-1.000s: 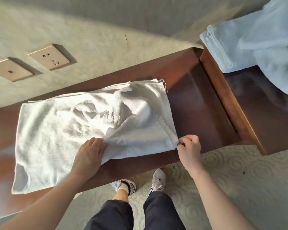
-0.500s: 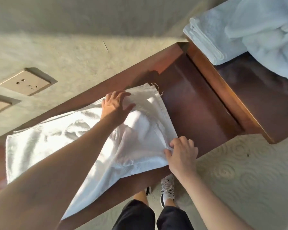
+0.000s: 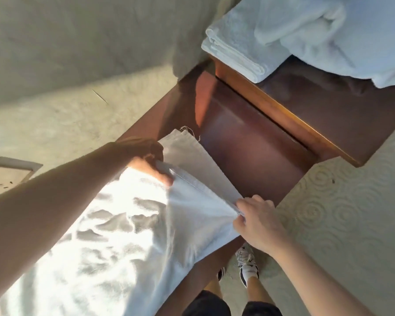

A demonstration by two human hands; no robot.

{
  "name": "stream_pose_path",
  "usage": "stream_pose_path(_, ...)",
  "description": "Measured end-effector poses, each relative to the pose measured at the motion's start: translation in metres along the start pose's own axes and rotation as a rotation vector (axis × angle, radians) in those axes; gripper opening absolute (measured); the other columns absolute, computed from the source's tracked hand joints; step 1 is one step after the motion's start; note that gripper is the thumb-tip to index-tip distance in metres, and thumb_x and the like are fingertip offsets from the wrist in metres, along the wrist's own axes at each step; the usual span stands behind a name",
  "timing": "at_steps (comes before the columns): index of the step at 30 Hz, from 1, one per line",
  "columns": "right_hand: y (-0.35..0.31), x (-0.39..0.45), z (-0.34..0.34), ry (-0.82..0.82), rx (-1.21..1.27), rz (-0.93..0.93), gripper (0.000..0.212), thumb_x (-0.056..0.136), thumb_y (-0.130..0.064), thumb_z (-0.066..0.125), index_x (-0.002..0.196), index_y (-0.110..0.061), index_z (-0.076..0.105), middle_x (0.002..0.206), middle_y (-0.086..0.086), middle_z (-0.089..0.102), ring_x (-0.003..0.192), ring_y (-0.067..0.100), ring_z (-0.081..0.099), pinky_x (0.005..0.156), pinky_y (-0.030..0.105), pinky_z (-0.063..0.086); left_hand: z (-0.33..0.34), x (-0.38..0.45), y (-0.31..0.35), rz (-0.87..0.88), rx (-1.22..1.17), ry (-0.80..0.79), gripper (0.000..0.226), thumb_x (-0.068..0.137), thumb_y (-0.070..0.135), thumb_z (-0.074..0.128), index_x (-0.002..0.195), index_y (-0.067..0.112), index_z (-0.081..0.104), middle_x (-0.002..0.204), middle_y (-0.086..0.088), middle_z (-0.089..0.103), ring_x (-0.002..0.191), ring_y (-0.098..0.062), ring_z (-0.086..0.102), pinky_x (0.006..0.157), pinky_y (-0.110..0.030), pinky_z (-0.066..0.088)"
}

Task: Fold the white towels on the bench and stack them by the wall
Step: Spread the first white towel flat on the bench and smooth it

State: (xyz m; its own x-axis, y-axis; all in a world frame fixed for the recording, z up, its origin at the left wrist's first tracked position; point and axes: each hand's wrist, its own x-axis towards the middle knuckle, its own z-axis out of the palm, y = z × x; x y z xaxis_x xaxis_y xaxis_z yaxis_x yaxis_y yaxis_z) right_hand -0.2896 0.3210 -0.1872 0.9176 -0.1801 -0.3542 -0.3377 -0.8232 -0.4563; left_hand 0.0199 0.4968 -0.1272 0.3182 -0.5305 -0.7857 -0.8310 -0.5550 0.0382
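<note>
A white towel [image 3: 114, 236] lies spread along the dark wooden bench [image 3: 249, 142], its right end in shadow and its middle in bright sun. My left hand [image 3: 151, 160] pinches the far corner of the towel's top layer. My right hand [image 3: 258, 221] pinches the near corner of that same edge, at the bench's front edge. The top layer is lifted off the lower layer, which still lies flat on the bench. A folded white towel [image 3: 242, 46] sits by the wall on the raised wooden section at the right.
A loose heap of white towels [image 3: 351, 35] lies on the raised wooden section [image 3: 328, 115] at the upper right. A wall socket plate [image 3: 5, 174] shows at the left. Patterned carpet [image 3: 342, 213] and my feet [image 3: 246, 263] are below the bench.
My left hand has moved from the towel's near edge across to its far right corner and taken hold of it. Both hands now lift the top layer's right edge. The view has shifted right.
</note>
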Motion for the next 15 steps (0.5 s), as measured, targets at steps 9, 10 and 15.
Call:
stream_pose_path(9,0.0,-0.02,0.015,0.117,0.176,0.292,0.025,0.084,-0.037,0.045,0.073,-0.017,0.055,0.092,-0.004,0.041,0.082,0.019,0.046,0.072,0.025,0.036,-0.061,0.022,-0.037,0.152,-0.463,0.098,0.028,0.071,0.043,0.089,0.086,0.033,0.068,0.085,0.023,0.065,0.089,-0.005,0.06,0.073,-0.023,0.04)
stream_pose_path(10,0.001,-0.021,0.016,0.105,0.175,0.323,0.02,0.085,-0.033,0.053,0.073,-0.017,0.055,0.093,-0.003,0.04,0.081,0.019,0.047,0.071,0.024,0.037,-0.062,0.025,-0.035,0.188,-0.572,0.154,0.025,0.072,0.04,0.089,0.081,0.03,0.068,0.079,0.02,0.064,0.08,-0.003,0.059,0.071,-0.025,0.039)
stream_pose_path(15,-0.004,-0.019,0.015,0.111,0.178,0.438,0.021,0.084,-0.026,0.065,0.078,-0.015,0.048,0.087,-0.005,0.036,0.074,0.019,0.045,0.057,0.019,0.025,-0.037,0.042,-0.018,0.154,-0.955,0.223,0.054,0.057,0.047,0.086,0.106,0.027,0.07,0.093,0.011,0.07,0.084,-0.008,0.064,0.072,-0.018,0.046)
